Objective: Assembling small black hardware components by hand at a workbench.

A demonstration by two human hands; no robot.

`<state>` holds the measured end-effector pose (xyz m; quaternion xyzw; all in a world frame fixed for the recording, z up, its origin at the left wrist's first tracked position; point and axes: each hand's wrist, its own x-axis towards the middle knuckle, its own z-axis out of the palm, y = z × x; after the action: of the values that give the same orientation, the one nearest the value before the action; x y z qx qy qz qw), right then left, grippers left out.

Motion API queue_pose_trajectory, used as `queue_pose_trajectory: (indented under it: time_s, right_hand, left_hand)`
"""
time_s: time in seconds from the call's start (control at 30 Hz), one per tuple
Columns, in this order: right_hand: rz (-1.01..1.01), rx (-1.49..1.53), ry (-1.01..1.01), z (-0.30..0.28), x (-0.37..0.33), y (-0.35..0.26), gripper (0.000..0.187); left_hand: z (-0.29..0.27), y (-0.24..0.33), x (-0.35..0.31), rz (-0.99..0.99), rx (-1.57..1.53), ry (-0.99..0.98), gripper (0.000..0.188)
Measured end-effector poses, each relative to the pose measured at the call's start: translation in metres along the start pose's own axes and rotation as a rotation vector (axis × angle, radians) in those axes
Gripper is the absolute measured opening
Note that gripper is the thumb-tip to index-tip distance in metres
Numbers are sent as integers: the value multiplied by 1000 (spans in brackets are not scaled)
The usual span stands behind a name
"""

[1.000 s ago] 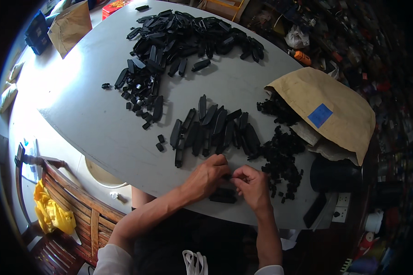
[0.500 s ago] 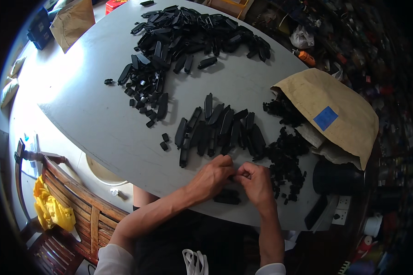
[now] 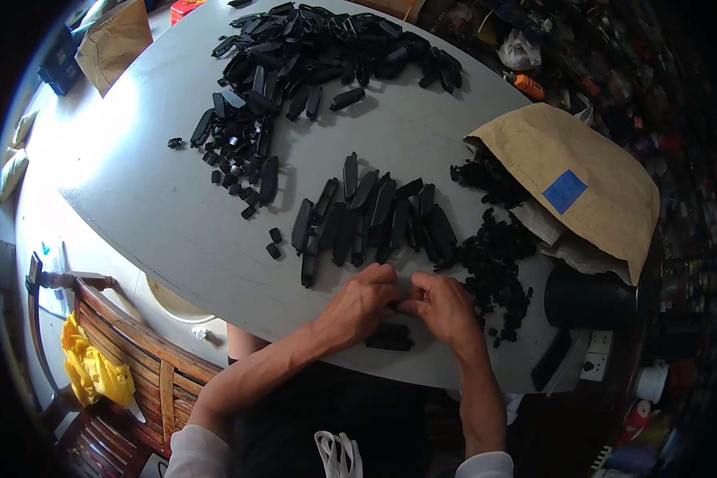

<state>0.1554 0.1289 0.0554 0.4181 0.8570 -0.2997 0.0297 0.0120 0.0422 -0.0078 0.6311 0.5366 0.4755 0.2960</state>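
Observation:
Near the table's front edge my two hands work close together, fingers bent inward. My left hand [image 3: 365,303] is closed, and a bit of black plastic shows at its fingertips; most of it is hidden. My right hand [image 3: 444,309] is pinched, thumb pointing at the left fingertips; whatever it holds is too small or covered. Just beyond them lies a group of long black plastic housings [image 3: 382,203]. Under my wrists rest a few black housings [image 3: 390,336]. Beside my right hand spreads a heap of tiny black parts [image 3: 494,263].
A large pile of black housings [image 3: 319,48] covers the table's far side, with small black blocks [image 3: 235,163] at its near left. A brown paper sack [image 3: 573,167] lies at right, spilling small parts. A black cylindrical container [image 3: 585,301] stands nearby. A wooden chair [image 3: 143,342] stands left.
My hands have drawn slightly apart, opening a gap between the fingers. My right forearm has shifted a little to the right. The whole view has moved slightly.

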Motion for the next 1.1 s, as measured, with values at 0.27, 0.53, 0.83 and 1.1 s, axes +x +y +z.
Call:
queue_pose_trajectory:
  time_s: [0.27,0.53,0.83,1.1]
  right_hand:
    - [-42,156,124,26,-7,21,18]
    - [-92,143,496,14,19,14,15]
    - [-34,-234,659,29,52,2,9]
    - [-121,-21,598,35,-9,22,12]
  left_hand:
    - [-16,0,-2,-77,32,-34,21]
    - [-39,13,-10,-28,181,-92,36]
    - [-42,-2,39,-18,383,96,35]
    - [-18,-6,39,137,430,20,33]
